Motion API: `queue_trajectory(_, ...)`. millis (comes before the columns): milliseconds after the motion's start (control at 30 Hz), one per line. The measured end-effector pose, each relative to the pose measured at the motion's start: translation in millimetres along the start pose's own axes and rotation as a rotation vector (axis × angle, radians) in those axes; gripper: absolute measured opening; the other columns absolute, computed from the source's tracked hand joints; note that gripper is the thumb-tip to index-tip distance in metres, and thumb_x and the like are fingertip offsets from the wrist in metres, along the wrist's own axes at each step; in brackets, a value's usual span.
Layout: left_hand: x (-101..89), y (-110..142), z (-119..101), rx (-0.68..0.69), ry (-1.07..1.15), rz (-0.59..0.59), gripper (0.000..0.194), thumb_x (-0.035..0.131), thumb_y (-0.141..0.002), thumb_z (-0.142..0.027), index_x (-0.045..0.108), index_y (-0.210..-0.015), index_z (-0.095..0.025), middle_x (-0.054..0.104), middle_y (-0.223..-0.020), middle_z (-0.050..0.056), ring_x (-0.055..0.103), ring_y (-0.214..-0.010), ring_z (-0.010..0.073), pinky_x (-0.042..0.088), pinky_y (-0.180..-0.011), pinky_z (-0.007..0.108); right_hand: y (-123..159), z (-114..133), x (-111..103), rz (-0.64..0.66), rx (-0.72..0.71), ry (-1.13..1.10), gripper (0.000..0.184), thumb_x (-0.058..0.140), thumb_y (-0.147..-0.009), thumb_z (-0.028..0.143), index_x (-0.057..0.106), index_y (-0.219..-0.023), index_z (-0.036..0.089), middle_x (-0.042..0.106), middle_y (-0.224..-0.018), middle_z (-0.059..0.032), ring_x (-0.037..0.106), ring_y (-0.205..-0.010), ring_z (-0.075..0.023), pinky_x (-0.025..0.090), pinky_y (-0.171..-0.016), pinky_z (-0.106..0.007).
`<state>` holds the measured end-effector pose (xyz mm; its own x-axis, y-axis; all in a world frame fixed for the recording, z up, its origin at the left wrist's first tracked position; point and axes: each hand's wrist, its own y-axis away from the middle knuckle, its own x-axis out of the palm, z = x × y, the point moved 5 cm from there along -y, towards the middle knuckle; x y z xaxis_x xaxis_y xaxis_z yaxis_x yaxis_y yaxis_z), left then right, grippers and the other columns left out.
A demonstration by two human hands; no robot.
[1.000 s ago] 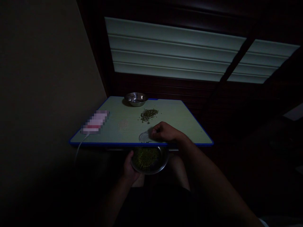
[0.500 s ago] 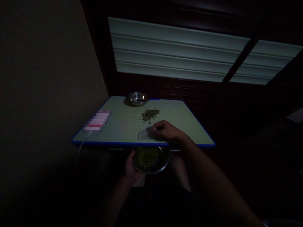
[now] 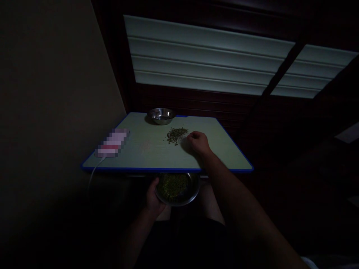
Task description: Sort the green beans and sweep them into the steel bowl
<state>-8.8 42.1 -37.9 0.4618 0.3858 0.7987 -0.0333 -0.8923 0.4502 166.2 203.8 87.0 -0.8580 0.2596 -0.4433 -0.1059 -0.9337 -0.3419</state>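
My left hand [image 3: 155, 200] grips the left rim of a metal bowl [image 3: 193, 192], held just below the table's front edge. Small green grains [image 3: 174, 185], like mung beans, lie inside it. Over the tabletop, my right hand [image 3: 198, 141] is closed around a thin, clear, flat piece [image 3: 183, 139], perhaps plastic; its exact kind is too dim to tell. That piece is at the right side of a loose pile of small brownish-green grains [image 3: 175, 135] spread on the pale table [image 3: 151, 158].
A second metal bowl [image 3: 162, 116] stands at the table's back edge. On the left lies a blurred-out phone-like object [image 3: 112, 143] with a white cable [image 3: 94, 172] hanging off the front. A wall [image 3: 56, 93] borders the left, a dark-framed panel [image 3: 207, 56] the back.
My right hand has moved away from me, carrying the clear piece from near the front edge to the pile's right side. My left hand still holds the bowl in place.
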Motion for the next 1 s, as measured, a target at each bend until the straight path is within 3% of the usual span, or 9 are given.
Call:
queue_trajectory(167,-0.6,-0.1,-0.8,0.017,0.006,0.032,0.025,0.055,-0.081,-0.029,0.073,-0.089,-0.014,0.077,-0.087,0.010,0.070,-0.093,0.0275,0.048,-0.096,0.045,1.0,2.5,3.8,0.065,-0.003,0.070,0.017,0.052,-0.069,0.030,0.063,-0.070,0.016,0.062,-0.067,-0.0018,0.053,-0.064,-0.0133,0.039,-0.062,-0.026)
queue_trajectory(367,-3.6,-3.0,0.0,-0.005,0.029,0.059,0.024,0.057,-0.080,-0.027,0.073,-0.091,-0.013,0.077,-0.088,0.011,0.069,-0.095,0.0290,0.046,-0.097,0.046,2.4,2.7,9.9,0.181,0.011,0.003,0.016,0.054,-0.065,0.030,0.061,-0.068,0.016,0.059,-0.064,-0.0002,0.051,-0.062,-0.0127,0.038,-0.060,-0.025)
queue_trajectory(600,-0.1,0.5,-2.0,0.020,0.001,-0.006,0.024,0.054,-0.082,-0.027,0.073,-0.086,-0.014,0.077,-0.084,0.008,0.071,-0.082,0.0239,0.051,-0.091,0.042,2.5,1.9,3.9,0.092,0.029,-0.040,0.015,0.051,-0.062,0.028,0.060,-0.064,0.016,0.055,-0.061,0.0004,0.049,-0.061,-0.0129,0.036,-0.058,-0.025)
queue_trajectory(1000,-4.7,-2.7,-1.1,0.012,0.019,-0.008,0.023,0.056,-0.080,-0.027,0.073,-0.088,-0.014,0.077,-0.084,0.010,0.070,-0.090,0.0271,0.048,-0.095,0.044,5.0,6.1,4.7,0.170,0.028,-0.008,0.010,0.049,-0.060,0.024,0.055,-0.058,0.017,0.050,-0.055,0.0008,0.045,-0.057,-0.0118,0.034,-0.054,-0.024)
